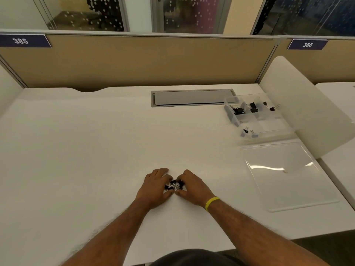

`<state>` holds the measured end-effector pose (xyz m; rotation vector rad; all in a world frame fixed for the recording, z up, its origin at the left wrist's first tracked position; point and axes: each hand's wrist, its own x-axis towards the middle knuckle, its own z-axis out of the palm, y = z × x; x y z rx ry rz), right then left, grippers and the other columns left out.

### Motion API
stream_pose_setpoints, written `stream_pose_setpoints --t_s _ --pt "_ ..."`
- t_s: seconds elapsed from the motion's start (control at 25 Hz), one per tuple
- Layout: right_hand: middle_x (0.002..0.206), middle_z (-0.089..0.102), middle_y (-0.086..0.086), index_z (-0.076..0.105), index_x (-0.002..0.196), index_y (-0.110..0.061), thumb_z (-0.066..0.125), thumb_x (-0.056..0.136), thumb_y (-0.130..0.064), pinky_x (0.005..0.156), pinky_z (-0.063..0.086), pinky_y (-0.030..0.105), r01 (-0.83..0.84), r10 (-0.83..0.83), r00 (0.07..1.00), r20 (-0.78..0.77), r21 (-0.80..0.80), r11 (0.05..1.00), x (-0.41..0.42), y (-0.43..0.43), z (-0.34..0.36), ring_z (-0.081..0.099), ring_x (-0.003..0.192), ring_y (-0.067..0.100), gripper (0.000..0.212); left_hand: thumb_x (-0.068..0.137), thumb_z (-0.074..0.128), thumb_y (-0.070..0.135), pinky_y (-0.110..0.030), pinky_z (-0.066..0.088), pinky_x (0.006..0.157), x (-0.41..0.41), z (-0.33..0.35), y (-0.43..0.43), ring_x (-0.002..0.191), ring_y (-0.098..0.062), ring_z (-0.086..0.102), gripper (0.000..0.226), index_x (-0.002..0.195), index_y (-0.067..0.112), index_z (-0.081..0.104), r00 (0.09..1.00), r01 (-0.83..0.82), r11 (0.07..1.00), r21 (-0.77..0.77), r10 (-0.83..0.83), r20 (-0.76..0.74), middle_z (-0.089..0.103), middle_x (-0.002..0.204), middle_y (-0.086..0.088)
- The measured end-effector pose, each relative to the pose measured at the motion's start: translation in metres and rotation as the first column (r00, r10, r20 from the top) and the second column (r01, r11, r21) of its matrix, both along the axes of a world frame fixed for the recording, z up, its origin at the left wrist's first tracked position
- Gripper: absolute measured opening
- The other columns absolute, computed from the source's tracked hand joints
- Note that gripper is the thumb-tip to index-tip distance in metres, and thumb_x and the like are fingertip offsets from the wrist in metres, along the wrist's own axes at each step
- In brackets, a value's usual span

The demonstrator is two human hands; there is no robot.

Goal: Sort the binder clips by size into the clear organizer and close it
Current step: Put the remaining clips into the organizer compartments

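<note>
A small heap of black binder clips (175, 185) lies on the white desk (96, 150) near its front. My left hand (156, 186) and my right hand (190, 187) cup the heap from both sides, fingers curled around it and partly hiding it. The clear organizer (257, 116) stands open at the far right. Its far compartments hold larger black clips (239, 110), and a near-left one holds small clips (246, 130). Its clear lid (288, 175) lies flat toward me on the desk.
A grey cable tray cover (192, 97) is set into the desk behind the work area. A tan partition (134, 60) runs along the back, and a white divider panel (307, 104) stands right of the organizer.
</note>
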<state>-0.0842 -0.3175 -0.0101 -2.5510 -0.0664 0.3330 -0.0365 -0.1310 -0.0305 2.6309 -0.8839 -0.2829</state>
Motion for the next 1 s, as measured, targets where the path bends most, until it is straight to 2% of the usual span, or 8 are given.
stream_pose_setpoints --t_s 0.16,0.44,0.64,0.72,0.8,0.88,0.96,1.0 --pt "0.101 0.052 0.002 0.06 0.105 -0.014 0.067 0.082 -0.029 0.077 0.047 0.031 0.032 -0.032 0.999 -0.019 -0.011 0.999 0.002 0.0 0.004 0.055 0.088 0.02 0.028 0.077 0.038 0.059 -0.036 0.031 0.105 -0.003 -0.002 0.0 0.136 -0.017 0.037 0.049 0.108 0.028 0.061 0.999 -0.032 0.997 -0.071 0.031 -0.006 0.044 0.146 0.001" --pt "0.086 0.049 -0.001 0.054 0.081 -0.02 0.068 0.071 -0.018 0.064 0.036 0.024 0.061 -0.06 0.998 -0.026 0.011 0.998 0.006 0.0 0.007 0.049 0.076 0.017 0.018 0.082 0.052 0.052 -0.036 0.032 0.105 -0.004 -0.005 0.001 0.136 -0.017 0.038 0.036 0.106 0.027 0.061 0.999 -0.037 0.994 -0.098 0.039 0.015 0.046 0.145 0.001" --pt "0.078 0.055 -0.001 0.056 0.074 -0.012 0.069 0.066 -0.012 0.062 0.042 0.028 0.132 -0.13 0.991 -0.023 0.102 0.986 0.004 -0.006 0.006 0.048 0.068 0.015 0.016 0.084 0.061 0.047 -0.035 0.032 0.105 -0.003 -0.006 0.0 0.136 -0.015 0.037 0.029 0.106 0.028 0.06 0.999 -0.041 0.993 -0.106 0.043 0.019 0.044 0.146 0.003" --pt "0.073 0.058 -0.002 0.058 0.074 -0.01 0.071 0.066 -0.011 0.062 0.046 0.031 0.205 -0.201 0.979 -0.04 0.185 0.961 0.002 -0.008 0.003 0.05 0.063 0.012 0.015 0.085 0.06 0.047 -0.034 0.031 0.106 -0.003 -0.003 0.0 0.136 -0.014 0.036 0.032 0.11 0.028 0.059 0.999 -0.036 0.996 -0.076 0.036 -0.005 0.043 0.147 0.004" --pt "0.069 0.061 -0.001 0.06 0.073 -0.01 0.074 0.067 -0.011 0.061 0.05 0.033 0.301 -0.292 0.954 -0.073 0.291 0.908 0.0 -0.009 0.002 0.052 0.059 0.011 0.016 0.086 0.061 0.044 -0.033 0.032 0.107 -0.003 0.002 0.001 0.135 -0.011 0.037 0.035 0.117 0.028 0.058 0.997 -0.055 0.991 -0.121 0.049 -0.054 0.043 0.146 0.006" --pt "0.068 0.063 -0.002 0.062 0.074 -0.01 0.078 0.068 -0.014 0.06 0.052 0.029 0.375 -0.364 0.926 -0.105 0.385 0.843 0.0 -0.008 0.004 0.054 0.057 0.009 0.018 0.088 0.06 0.03 -0.029 0.037 0.104 -0.005 0.01 -0.003 0.128 -0.009 0.045 0.03 0.118 0.026 0.058 0.981 -0.189 0.927 -0.325 0.16 -0.113 0.049 0.138 0.008" --pt "0.068 0.064 -0.002 0.063 0.076 -0.01 0.08 0.07 -0.018 0.06 0.051 0.025 0.384 -0.379 0.92 -0.105 0.45 0.807 0.004 -0.002 0.012 0.055 0.058 0.007 0.02 0.091 0.057 0.015 -0.022 0.047 0.091 -0.008 0.021 -0.012 0.112 -0.01 0.057 0.022 0.111 0.023 0.06 0.897 -0.441 0.723 -0.532 0.341 -0.28 0.06 0.12 0.007" --pt "0.069 0.065 -0.001 0.063 0.078 -0.01 0.081 0.071 -0.019 0.062 0.052 0.026 0.368 -0.365 0.925 -0.103 0.476 0.799 0.006 0.002 0.017 0.056 0.059 0.008 0.021 0.093 0.055 0.011 -0.02 0.052 0.082 -0.009 0.027 -0.018 0.102 -0.014 0.063 0.02 0.107 0.022 0.063 0.825 -0.563 0.605 -0.563 0.373 -0.424 0.065 0.109 0.006"
